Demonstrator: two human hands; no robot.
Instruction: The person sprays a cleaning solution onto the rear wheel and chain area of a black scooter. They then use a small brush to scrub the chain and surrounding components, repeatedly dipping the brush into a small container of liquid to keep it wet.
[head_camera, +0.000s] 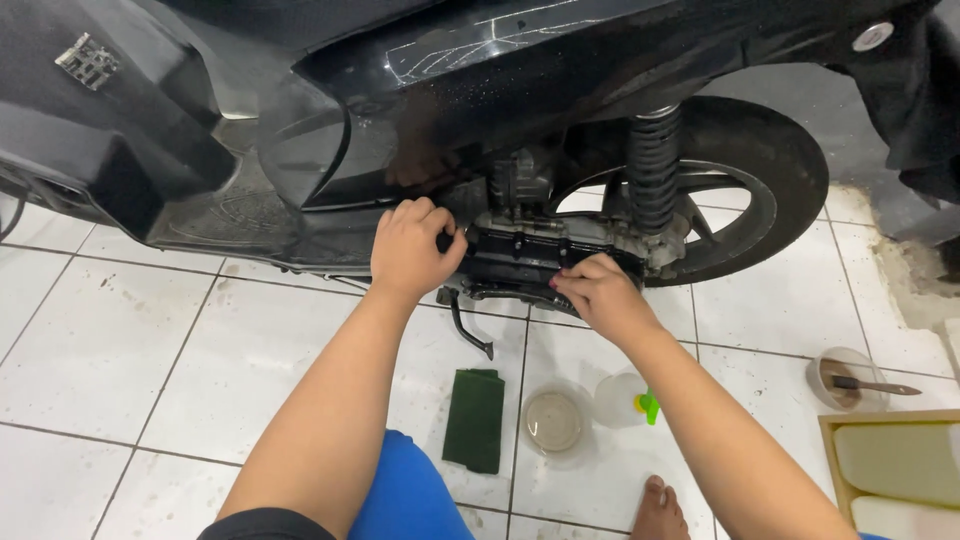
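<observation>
Head view. Left hand (408, 250) closed in a fist about a dark grip, partly hidden, beside the engine case (540, 255) low on the scooter (300, 110), ahead of the rear wheel (760, 190). Right hand (600, 295), fingers curled, presses the case's lower edge. Case looks rigid, heavy, possibly greasy; best held by its edges.

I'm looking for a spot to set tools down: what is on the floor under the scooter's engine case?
A black kickstand lever hangs below the engine case; nearer lie a green cloth and a round lid. Both hands cover parts of the case.
</observation>
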